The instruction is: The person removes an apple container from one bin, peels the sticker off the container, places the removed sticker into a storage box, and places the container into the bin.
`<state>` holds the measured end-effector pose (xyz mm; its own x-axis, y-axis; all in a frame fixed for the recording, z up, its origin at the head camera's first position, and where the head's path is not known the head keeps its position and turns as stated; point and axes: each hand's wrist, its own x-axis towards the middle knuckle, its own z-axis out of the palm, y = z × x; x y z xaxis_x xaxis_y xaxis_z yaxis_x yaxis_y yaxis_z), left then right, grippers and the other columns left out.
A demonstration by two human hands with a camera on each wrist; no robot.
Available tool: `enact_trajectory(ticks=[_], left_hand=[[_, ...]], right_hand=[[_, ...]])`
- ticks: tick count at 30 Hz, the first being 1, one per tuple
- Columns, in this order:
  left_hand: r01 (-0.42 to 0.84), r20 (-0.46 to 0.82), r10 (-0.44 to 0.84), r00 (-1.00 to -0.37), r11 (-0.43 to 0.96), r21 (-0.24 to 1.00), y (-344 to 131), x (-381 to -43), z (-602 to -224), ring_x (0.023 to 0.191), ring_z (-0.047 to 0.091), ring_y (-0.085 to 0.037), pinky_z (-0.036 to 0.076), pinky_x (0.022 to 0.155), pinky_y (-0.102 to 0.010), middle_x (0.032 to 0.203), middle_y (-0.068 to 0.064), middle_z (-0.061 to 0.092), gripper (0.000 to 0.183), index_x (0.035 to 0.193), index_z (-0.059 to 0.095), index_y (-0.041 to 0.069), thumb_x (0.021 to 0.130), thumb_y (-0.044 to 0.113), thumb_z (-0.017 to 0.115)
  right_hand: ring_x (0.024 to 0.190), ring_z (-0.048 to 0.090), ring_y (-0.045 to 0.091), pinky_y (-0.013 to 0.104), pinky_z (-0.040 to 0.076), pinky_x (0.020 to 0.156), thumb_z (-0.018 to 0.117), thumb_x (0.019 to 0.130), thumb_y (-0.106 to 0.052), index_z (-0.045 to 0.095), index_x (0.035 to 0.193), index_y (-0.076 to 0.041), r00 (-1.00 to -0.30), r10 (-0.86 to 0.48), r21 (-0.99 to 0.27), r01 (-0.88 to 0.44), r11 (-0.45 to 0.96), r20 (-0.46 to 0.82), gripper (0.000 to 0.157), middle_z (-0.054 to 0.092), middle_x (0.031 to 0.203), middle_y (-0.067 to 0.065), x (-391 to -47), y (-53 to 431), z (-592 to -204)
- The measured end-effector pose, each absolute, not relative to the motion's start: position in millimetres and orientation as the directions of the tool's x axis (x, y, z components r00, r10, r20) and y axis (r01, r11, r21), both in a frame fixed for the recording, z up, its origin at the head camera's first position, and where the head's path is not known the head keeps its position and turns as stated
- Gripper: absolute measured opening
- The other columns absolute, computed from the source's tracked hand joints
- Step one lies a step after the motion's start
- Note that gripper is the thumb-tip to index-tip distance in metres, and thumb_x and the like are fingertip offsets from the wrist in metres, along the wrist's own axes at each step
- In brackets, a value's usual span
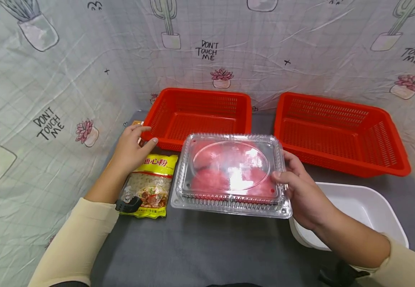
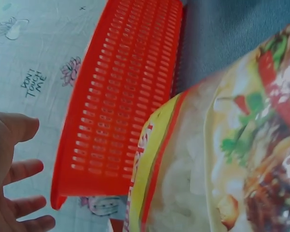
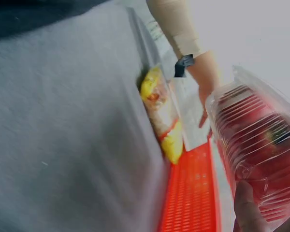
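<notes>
My right hand [image 1: 302, 195] grips a clear plastic clamshell box [image 1: 229, 171] by its right end, thumb on top. Large red round pieces, which look like tomatoes, show through the lid; a dark green stem-like spot appears in the right wrist view. The box is held above the table, its far edge overlapping the left red basket [image 1: 207, 139] in the head view. With fingers spread and nothing held, my left hand [image 1: 130, 149] is by that basket's near left corner. Below it lies a yellow-ended bag of pasta [image 1: 153, 189], partly hidden by the wrist.
Another red basket [image 1: 340, 161] stands at the back right. A white plastic tub [image 1: 368, 207] sits at the right, partly behind my right forearm. Part of a small orange box [image 1: 138, 122] shows behind my left hand. Patterned cloth walls [image 1: 121, 52] border the grey table [image 1: 193, 255].
</notes>
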<state>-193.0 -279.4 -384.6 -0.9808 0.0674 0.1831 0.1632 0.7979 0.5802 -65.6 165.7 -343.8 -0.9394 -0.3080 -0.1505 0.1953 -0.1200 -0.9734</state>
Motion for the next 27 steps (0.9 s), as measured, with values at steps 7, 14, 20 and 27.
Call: enact_trajectory(ticks=[7, 14, 20, 27], left_hand=[[0.118, 0.158, 0.032, -0.987, 0.813, 0.570, -281, -203, -392, 0.135, 0.049, -0.047, 0.047, 0.107, -0.061, 0.156, -0.028, 0.043, 0.060, 0.152, 0.054, 0.001, 0.105, 0.036, 0.066], [0.095, 0.168, -0.006, -0.986, 0.804, 0.587, -282, -207, -397, 0.129, 0.054, -0.046, 0.054, 0.104, -0.059, 0.152, -0.028, 0.045, 0.066, 0.156, 0.049, -0.002, 0.103, 0.034, 0.067], [0.071, 0.164, -0.034, -0.986, 0.801, 0.594, -282, -207, -398, 0.124, 0.056, -0.046, 0.055, 0.101, -0.060, 0.149, -0.027, 0.047, 0.066, 0.154, 0.050, -0.003, 0.103, 0.035, 0.068], [0.064, 0.152, -0.029, -0.988, 0.819, 0.570, -279, -211, -396, 0.130, 0.054, -0.048, 0.047, 0.110, -0.060, 0.149, -0.028, 0.047, 0.068, 0.152, 0.053, -0.005, 0.102, 0.038, 0.068]], right_hand=[[0.131, 0.050, 0.028, 0.039, 0.062, 0.093, 0.054, 0.104, -0.014, 0.024, 0.156, -0.031, -0.951, -0.291, -0.975, 0.157, -0.159, -0.106, 0.062, 0.039, 0.148, 0.010, -88, 159, -322], [0.133, 0.048, 0.027, 0.036, 0.061, 0.095, 0.055, 0.106, -0.018, 0.027, 0.154, -0.029, -0.961, -0.261, -0.970, 0.143, -0.197, -0.089, 0.057, 0.042, 0.146, 0.008, -117, 147, -307], [0.133, 0.046, 0.026, 0.035, 0.059, 0.096, 0.059, 0.104, -0.022, 0.028, 0.151, -0.026, -0.973, -0.205, -0.967, 0.145, -0.210, -0.101, 0.056, 0.043, 0.145, 0.005, -152, 131, -297], [0.131, 0.047, 0.028, 0.044, 0.051, 0.107, 0.064, 0.101, -0.026, 0.033, 0.151, -0.024, -0.979, -0.143, -0.956, 0.178, -0.234, -0.147, 0.059, 0.043, 0.148, 0.002, -189, 113, -290]])
